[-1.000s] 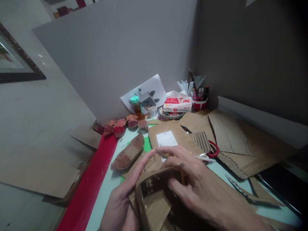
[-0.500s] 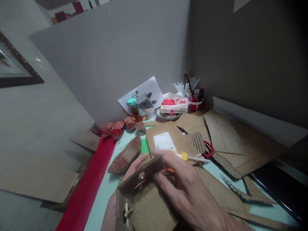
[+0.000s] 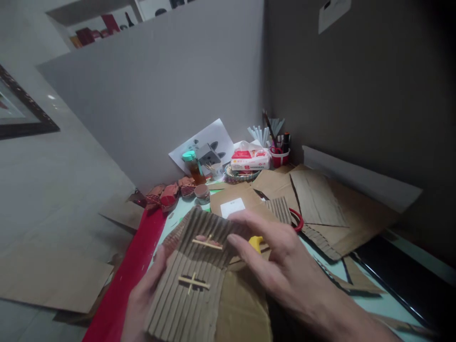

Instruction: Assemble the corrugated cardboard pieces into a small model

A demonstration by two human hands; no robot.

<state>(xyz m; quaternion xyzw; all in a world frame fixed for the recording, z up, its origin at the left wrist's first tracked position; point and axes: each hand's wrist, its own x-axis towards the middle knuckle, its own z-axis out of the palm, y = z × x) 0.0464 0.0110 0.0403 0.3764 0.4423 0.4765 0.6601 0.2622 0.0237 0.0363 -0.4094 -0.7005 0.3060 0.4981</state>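
I hold a small model made of corrugated cardboard (image 3: 192,275) low in front of me, its ribbed side up, with two crosses of thin sticks on it. My left hand (image 3: 140,299) grips it from below and the left, thumb on its edge. My right hand (image 3: 285,266) lies over its right side with the fingers curled onto the top edge. A yellow-capped glue tube (image 3: 255,243) lies on the table just beyond my right fingers.
Flat cardboard sheets (image 3: 313,199) and corrugated strips cover the table to the right, with red-handled scissors (image 3: 297,219) among them. At the back stand a tissue pack (image 3: 249,160), a pen cup (image 3: 279,154), a green-capped bottle (image 3: 192,166) and small red models (image 3: 167,194). A red strip (image 3: 128,270) edges the table's left.
The cardboard model has been turned in my hands: its open inside showed first, now the ribbed side with stick crosses faces up. The view shifted slightly.
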